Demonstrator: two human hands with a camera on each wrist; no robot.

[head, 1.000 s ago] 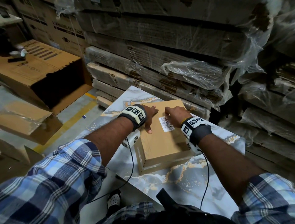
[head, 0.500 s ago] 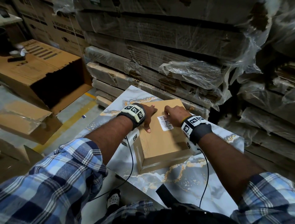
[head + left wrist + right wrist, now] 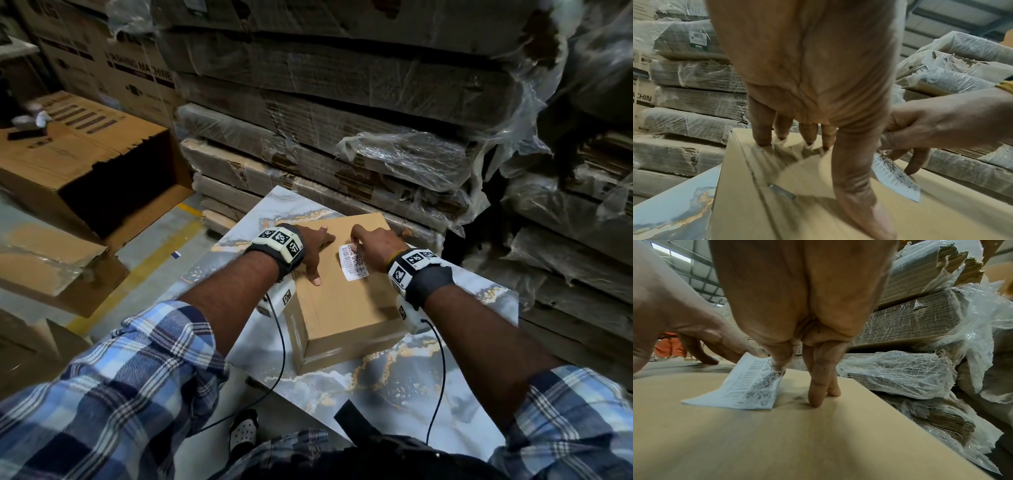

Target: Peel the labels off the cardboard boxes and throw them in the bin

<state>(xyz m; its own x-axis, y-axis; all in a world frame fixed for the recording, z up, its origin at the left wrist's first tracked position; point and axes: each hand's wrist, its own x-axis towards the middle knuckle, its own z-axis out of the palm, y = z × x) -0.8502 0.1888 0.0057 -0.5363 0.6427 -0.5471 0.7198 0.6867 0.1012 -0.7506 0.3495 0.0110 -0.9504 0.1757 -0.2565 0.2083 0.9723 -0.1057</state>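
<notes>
A small brown cardboard box sits on a marbled slab. A white barcode label lies on the box top, its far end lifted. My right hand pinches that lifted end between thumb and forefinger, while two other fingers rest on the cardboard. My left hand presses flat on the left part of the box top, fingers straight, thumb stretched toward me beside the label. No bin shows.
Plastic-wrapped stacks of flat cardboard rise just behind the slab and to the right. A large open box lies on its side at the left, with flattened cardboard on the floor below it. A person in orange stands far off.
My right hand has raised the far end of the label off the box; earlier the label lay flat under the fingertips. The left hand stays pressed in place.
</notes>
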